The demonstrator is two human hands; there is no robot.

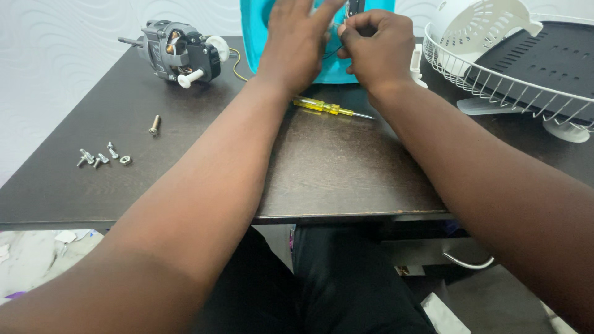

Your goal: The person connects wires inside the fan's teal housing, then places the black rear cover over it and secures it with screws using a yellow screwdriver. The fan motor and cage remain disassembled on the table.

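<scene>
A dark brown wooden table (346, 173) fills the view, set against a pale wall with a wavy raised pattern; its near edge runs straight across above the person's dark-clothed lap, and light floor with scraps shows below at far left. Far left of the yellow screwdriver (328, 107), a cluster of small screws and a nut (102, 156) lies near the table's left edge, with a single screw (154, 124) just beyond. Behind them, at the back edge, rests a grey electric fan motor (179, 52) with white knobs. The left hand (294, 46) lies against a teal plastic housing (334, 68) directly behind the screwdriver, fingers extended and loosely together. Beside it, the right hand (377, 49) is curled, its fingertips pinching a thin black wire (332, 48) at the housing. Right of the screwdriver, a white wire fan guard (495, 86) holding a black slotted panel (544, 59) overhangs the right edge. Bare tabletop stays open between the screws and the forearms.
</scene>
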